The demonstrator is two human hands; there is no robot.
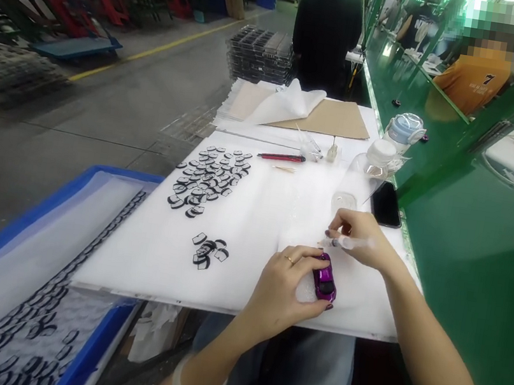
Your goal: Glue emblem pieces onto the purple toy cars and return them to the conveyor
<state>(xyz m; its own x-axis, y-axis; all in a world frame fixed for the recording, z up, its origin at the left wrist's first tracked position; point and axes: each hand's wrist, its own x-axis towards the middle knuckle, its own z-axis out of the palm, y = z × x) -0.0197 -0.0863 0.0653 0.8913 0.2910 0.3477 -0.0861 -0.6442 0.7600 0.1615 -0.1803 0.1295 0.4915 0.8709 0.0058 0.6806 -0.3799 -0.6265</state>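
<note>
Nearest to me, my left hand [284,283] curls around a small glossy purple toy car body [325,282], fingers closed on its sides and pinning it to the white foam sheet [151,254] that covers my work board. There is a thin ring on one finger and a pale bangle on that wrist. Just above the car, my right hand [359,233] is closed in a pinch on a slim clear syringe-like applicator [350,242], lying roughly level, with its tip pointing left and ending just above the car; I cannot tell whether the tip touches it.

To the left of the car, a small cluster of black-and-white curved window pieces [207,252] lies on the foam, and further up sits a much larger spread of the same pieces [208,179]. At my lower left, a blue plastic tray [89,347] holds rows of more such pieces under a clear sheet.

Beyond my right hand, a black phone [386,203] lies face up at the edge of the foam, beside a clear plastic bottle with a white cap [370,164]. A red-handled pen-shaped tool [281,157] lies across the far part of the sheet. Behind it are a brown cardboard sheet [335,119] and crumpled white paper [287,102]. Farthest off, a person in a black top [327,29] stands with their back to me beside the green workbench [472,237].
</note>
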